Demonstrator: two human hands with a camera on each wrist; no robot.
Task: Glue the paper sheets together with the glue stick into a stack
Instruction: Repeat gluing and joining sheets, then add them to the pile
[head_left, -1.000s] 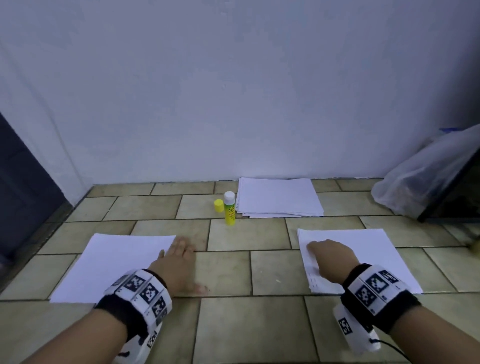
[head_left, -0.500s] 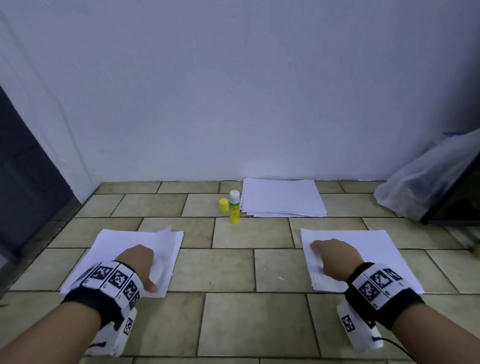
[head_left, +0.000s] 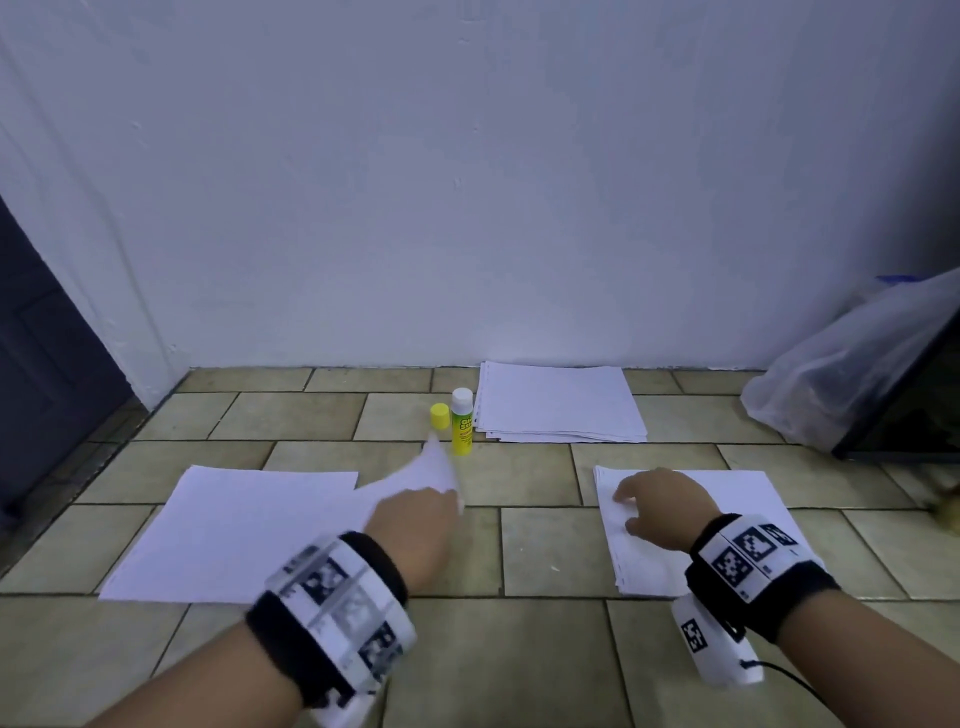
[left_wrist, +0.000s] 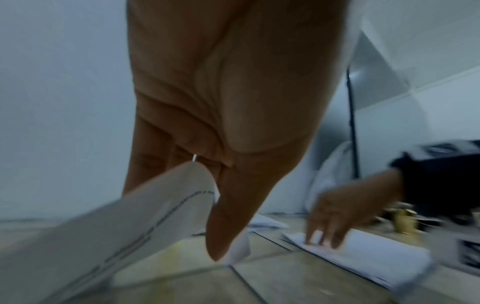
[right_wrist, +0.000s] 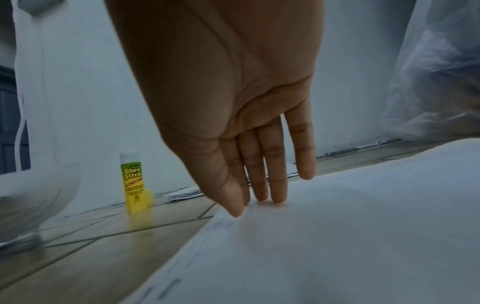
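The left hand (head_left: 415, 525) pinches one corner of a loose paper sheet (head_left: 421, 475) and holds it lifted off the left pile (head_left: 234, 530) — the sheet curls up toward the glue stick (head_left: 461, 428). The right hand (head_left: 657, 506) lies with straight fingers (right_wrist: 275, 185) pressed on the near-left corner of the right pile (head_left: 727, 519), gripping nothing. The glue stick stands upright and uncapped on the tiled floor (head_left: 545, 665), its yellow cap (head_left: 439, 415) just beside it — a third paper stack (head_left: 558, 408) lies by the wall.
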